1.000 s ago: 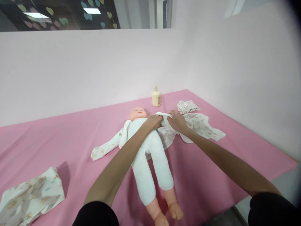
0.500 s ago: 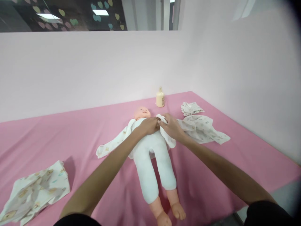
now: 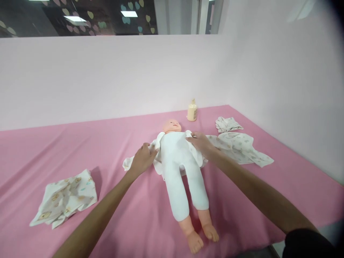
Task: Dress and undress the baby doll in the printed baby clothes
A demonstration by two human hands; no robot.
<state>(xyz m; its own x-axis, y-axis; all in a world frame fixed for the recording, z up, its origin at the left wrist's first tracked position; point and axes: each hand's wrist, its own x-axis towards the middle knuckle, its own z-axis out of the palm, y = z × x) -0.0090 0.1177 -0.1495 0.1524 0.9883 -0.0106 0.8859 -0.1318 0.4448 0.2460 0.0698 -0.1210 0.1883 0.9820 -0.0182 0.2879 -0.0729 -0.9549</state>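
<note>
Doll: the baby doll (image 3: 178, 161) lies on its back on the pink table cover (image 3: 113, 143), head toward the wall, bare feet toward me, its white cloth body uncovered down the front.

Garment: the printed baby garment (image 3: 158, 152) is spread under the doll, one side out on each flank.

What changed, left: a second ago my left hand (image 3: 142, 160) was up at the doll's chest, fingers meeting my right. It has since come away to the doll's side and now pinches the garment's edge there, just beside the body.

What changed, right: my right hand (image 3: 201, 143) has slid from the middle of the chest to the doll's other shoulder. It rests there palm down with the fingers closed over the fabric; whether it truly grips a fold or only presses it, I cannot tell.

What that means: as I judge it, the two hands have parted from one shared spot to work the two sides of the garment apart, so the front lies open rather than closed.

Nearby cloth: a second printed cloth (image 3: 243, 148) lies just beyond my right wrist, with a small crumpled piece (image 3: 228, 124) behind it.

Far left: a folded printed cloth (image 3: 66, 197) sits well apart from the doll.

Bottle: a cream-coloured bottle (image 3: 192, 111) stands upright near the wall, behind the doll's head.
</note>
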